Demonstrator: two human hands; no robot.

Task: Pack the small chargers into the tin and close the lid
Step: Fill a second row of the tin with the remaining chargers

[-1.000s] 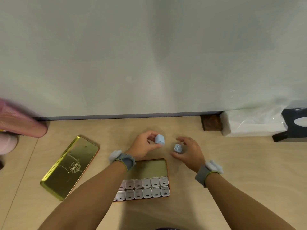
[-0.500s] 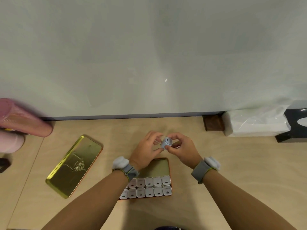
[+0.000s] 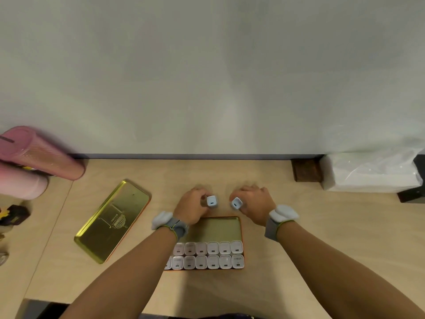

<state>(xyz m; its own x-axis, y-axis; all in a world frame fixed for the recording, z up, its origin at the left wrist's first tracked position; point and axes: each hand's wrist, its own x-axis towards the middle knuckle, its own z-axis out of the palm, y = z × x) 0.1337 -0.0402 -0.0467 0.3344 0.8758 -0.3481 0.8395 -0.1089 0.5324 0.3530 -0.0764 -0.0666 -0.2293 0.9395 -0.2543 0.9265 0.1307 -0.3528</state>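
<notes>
The open gold tin (image 3: 220, 229) lies in the middle of the wooden table. Two rows of several white chargers (image 3: 208, 255) fill its near half; the far half is bare. My left hand (image 3: 192, 207) is just beyond the tin's far edge, holding a pale blue charger (image 3: 212, 201) in its fingertips. My right hand (image 3: 254, 203) is beside it, a little apart, gripping a second pale blue charger (image 3: 236, 203). The gold lid (image 3: 112, 221) lies flat on the table to the left of the tin, set at an angle.
Two pink cylinders (image 3: 39, 155) lie at the far left by the wall. A dark wooden block (image 3: 305, 170), a white plastic-wrapped pack (image 3: 370, 171) and a black box (image 3: 414, 192) stand at the back right. The table's near edge shows at bottom left.
Half a second ago both hands met over one blue charger; now they have parted, and each holds a blue charger beyond the tin.
</notes>
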